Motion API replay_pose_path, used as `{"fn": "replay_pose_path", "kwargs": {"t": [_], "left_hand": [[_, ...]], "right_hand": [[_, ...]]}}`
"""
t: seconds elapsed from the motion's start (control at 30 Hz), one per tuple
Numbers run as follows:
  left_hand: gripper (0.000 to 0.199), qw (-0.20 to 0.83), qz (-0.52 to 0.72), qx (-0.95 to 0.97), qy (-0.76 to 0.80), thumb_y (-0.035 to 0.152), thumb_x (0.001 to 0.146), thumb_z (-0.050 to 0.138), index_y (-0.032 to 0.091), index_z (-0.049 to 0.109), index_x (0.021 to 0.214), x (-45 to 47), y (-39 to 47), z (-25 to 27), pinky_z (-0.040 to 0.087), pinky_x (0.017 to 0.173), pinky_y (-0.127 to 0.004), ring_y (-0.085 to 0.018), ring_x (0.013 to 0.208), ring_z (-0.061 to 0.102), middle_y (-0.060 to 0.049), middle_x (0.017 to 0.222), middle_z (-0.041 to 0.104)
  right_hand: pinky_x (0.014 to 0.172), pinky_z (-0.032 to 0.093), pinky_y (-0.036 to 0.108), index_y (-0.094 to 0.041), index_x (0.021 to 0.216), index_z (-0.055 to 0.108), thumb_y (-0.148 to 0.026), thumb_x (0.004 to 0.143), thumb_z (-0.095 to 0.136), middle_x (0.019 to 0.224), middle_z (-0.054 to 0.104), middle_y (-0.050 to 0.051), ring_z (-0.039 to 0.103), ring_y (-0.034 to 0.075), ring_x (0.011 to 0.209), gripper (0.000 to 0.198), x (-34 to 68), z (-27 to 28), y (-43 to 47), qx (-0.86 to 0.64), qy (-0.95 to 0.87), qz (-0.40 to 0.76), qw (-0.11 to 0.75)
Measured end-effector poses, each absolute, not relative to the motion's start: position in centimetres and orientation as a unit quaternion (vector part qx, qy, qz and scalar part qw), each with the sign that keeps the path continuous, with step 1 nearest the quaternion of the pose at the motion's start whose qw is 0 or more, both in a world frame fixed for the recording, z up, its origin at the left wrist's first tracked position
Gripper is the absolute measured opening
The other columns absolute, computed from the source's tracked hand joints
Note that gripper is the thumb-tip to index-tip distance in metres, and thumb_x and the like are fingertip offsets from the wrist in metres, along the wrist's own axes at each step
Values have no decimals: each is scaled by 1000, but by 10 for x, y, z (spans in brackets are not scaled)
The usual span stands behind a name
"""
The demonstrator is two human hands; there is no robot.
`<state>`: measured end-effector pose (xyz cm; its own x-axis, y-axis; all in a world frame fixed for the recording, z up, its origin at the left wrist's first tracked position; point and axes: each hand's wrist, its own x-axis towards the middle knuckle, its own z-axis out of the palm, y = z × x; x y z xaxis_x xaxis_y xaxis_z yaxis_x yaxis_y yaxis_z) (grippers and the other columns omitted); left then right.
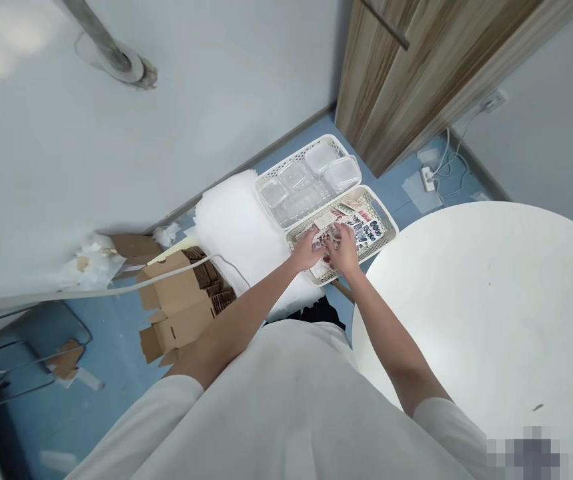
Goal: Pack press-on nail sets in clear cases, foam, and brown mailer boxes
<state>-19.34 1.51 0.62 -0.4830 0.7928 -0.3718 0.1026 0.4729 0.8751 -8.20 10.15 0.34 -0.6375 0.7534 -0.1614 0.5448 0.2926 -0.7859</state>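
Both hands are over a cream plastic basket (390,235) that holds several flat packs of what look like press-on nails (366,230). My left hand (307,251) has its fingers curled at the left side of one small nail pack (324,238). On the other side, my right hand (345,251) grips the same pack with bent fingers. Part of the pack is hidden beneath the fingertips. Just behind, a second cream basket (353,175) holds clear plastic boxes (296,175).
White foam sheets (229,210) lie left of the baskets. An open cardboard box (176,293) with folded brown card stands nearer me. A round white table (491,300) is at right. A pale cable (166,275) crosses the left; a power strip (427,179) lies by the wooden panel.
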Motion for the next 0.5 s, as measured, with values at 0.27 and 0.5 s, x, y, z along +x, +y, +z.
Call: {"fn": "replay_pose_path", "kwargs": {"t": [0.27, 0.5], "left_hand": [[58, 419, 344, 320, 777, 8, 66, 56, 15, 45, 123, -198, 37, -12, 17, 109, -44, -29, 130, 28, -12, 134, 41], [61, 438, 389, 242, 774, 6, 63, 56, 14, 47, 123, -198, 36, -17, 25, 106, -41, -27, 124, 38, -11, 132, 45]], "right_hand": [[101, 34, 42, -18, 115, 51, -20, 78, 45, 141, 28, 9, 28, 24, 130, 37, -108, -16, 119, -364, -828, 415, 95], [101, 35, 41, -18, 113, 54, -13, 74, 46, 145, 24, 5, 32, 25, 128, 41, -108, -17, 118, -369, -828, 415, 78]]}}
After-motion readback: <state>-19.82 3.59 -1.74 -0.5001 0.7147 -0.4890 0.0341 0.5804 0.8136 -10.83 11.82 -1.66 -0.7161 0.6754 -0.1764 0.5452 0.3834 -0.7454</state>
